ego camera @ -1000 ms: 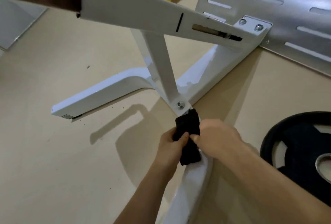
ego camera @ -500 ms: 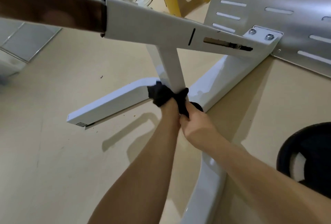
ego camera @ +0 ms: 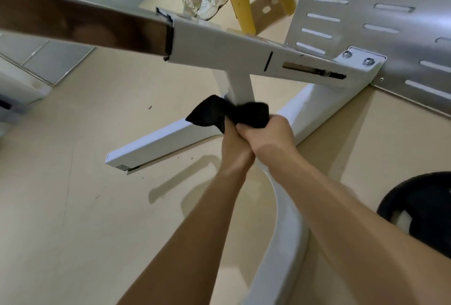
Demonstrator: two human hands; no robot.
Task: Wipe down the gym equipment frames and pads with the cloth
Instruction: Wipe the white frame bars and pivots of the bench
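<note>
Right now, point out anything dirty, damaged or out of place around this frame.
Only small things: dark specks on the floor near the left leg, and a weight plate lying flat beside the frame. No damage shows.

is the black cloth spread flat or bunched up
Bunched, not flat: the black cloth sits against the white post, its ends gathered in the left hand and right hand.

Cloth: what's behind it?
The white post runs down behind the cloth. The post's lower end and its joint with the base cannot be seen. They are covered by the cloth, the left grip and the right grip holding it.
</note>
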